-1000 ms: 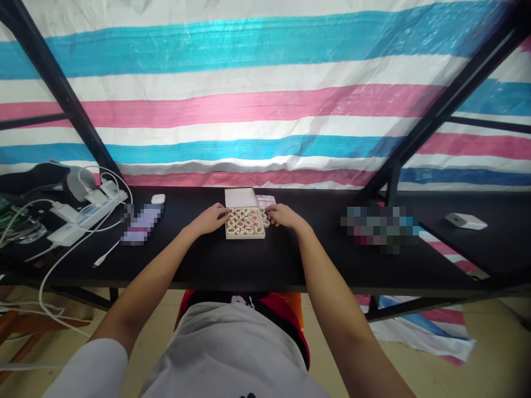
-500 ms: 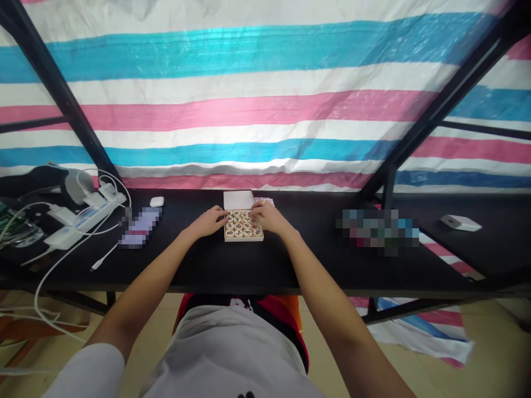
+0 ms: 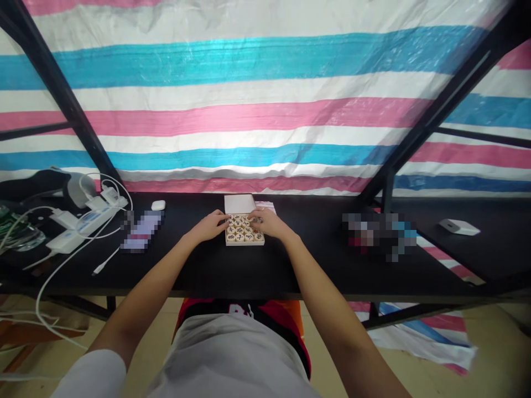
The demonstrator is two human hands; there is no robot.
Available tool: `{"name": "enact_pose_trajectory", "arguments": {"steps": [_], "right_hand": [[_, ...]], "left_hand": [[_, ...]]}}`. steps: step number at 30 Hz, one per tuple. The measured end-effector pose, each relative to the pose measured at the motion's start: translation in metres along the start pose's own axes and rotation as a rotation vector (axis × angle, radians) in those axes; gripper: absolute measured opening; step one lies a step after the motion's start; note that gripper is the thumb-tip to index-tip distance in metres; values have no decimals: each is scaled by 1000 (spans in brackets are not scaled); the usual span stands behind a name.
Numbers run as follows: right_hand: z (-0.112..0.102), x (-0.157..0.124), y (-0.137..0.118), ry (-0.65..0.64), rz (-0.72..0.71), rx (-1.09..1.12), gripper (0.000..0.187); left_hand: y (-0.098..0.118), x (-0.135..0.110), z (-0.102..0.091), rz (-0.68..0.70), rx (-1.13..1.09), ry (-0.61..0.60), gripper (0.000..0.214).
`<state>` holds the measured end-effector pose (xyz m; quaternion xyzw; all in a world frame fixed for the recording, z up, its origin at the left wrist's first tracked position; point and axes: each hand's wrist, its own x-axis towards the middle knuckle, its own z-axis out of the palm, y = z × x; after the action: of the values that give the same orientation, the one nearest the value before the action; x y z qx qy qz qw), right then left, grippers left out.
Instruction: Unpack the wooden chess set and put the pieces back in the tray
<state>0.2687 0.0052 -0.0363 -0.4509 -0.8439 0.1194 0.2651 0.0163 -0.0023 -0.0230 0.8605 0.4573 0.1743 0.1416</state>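
Observation:
A small white open box [image 3: 244,243] of round Chinese chess pieces [image 3: 239,231] lies on the black table. The pale pieces sit in rows and carry dark and red characters. My left hand [image 3: 212,224] is at the box's left side, its fingers stretched out and the tips touching the upper left edge or the pieces there. From the right, my right hand [image 3: 267,221] reaches over the box's upper right corner. Its fingers are apart, with the tips on the upper pieces, partly hiding them. The white lid flap [image 3: 239,203] stands behind the pieces.
On the black table [image 3: 249,276], a phone [image 3: 143,232], a white earbud case [image 3: 158,205] and a power strip [image 3: 83,229] with cables lie left. Printed paper [image 3: 266,207] is behind my right hand. Blurred items [image 3: 379,235] and a white charger [image 3: 459,226] lie right.
The view has tilted slightly, so everything sits a little lower. My right fingertips have shifted slightly left over the upper pieces; my left hand stays at the box's side.

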Motion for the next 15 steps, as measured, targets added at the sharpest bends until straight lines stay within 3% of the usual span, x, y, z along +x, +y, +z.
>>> {"name": "enact_pose_trajectory", "arguments": {"steps": [4, 8, 12, 15], "right_hand": [[-1, 3, -3, 21, 62, 5, 17], [-16, -2, -5, 152, 158, 134, 23], [-36, -38, 1, 180, 322, 232, 35], [-36, -76, 6, 199, 468, 250, 36]], "left_hand": [[0, 0, -1, 2, 4, -2, 46], [1, 0, -1, -4, -4, -6, 47], [1, -1, -1, 6, -11, -7, 46], [2, -3, -3, 15, -6, -18, 46]]}}
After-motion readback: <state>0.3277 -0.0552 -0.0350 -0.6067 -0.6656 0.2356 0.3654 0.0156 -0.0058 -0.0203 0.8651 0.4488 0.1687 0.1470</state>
